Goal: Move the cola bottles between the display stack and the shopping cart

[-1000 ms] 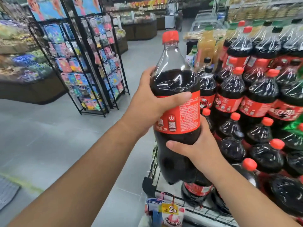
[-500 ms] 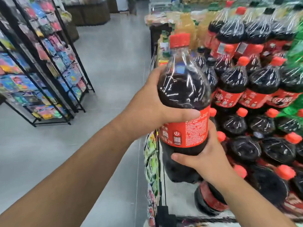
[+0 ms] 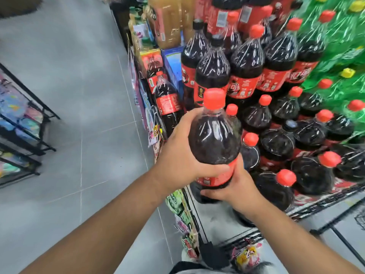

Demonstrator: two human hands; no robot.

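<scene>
The cola bottle is dark with red cap and label; soda bottles green; floor grey.

left grip: fingers curled, arm extended | right grip: curled, lower

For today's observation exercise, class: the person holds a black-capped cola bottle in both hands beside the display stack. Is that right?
No. The head view shows the held cola bottle has a red cap, not black. The left hand and right hand do both hold it beside the display stack.
</scene>
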